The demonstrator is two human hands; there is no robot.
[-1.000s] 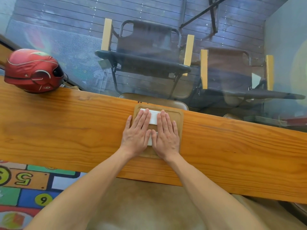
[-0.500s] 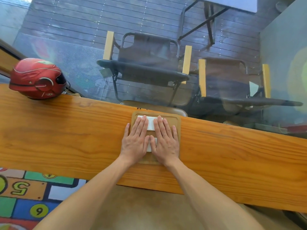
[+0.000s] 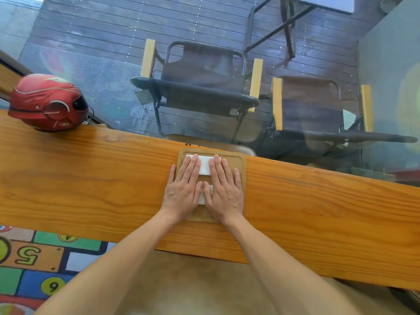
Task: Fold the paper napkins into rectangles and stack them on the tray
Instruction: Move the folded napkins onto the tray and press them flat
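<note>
A small brown wooden tray (image 3: 241, 165) lies on the wooden counter (image 3: 91, 183), at its far edge. On the tray rests a white folded paper napkin (image 3: 205, 167), with another white napkin piece (image 3: 201, 196) showing between my palms nearer to me. My left hand (image 3: 184, 189) and my right hand (image 3: 223, 189) lie flat side by side on the napkins, fingers straight and pressing down. Most of the napkin surface is hidden under my hands.
A red helmet (image 3: 47, 103) sits on the counter's far left. Beyond the counter a glass pane shows two folding chairs (image 3: 200, 87) on a dark deck. A colourful number mat (image 3: 34, 258) covers the floor at lower left.
Both hands stay flat on the napkins on the tray. Only the camera has shifted slightly, so the scene sits a little lower in view.
</note>
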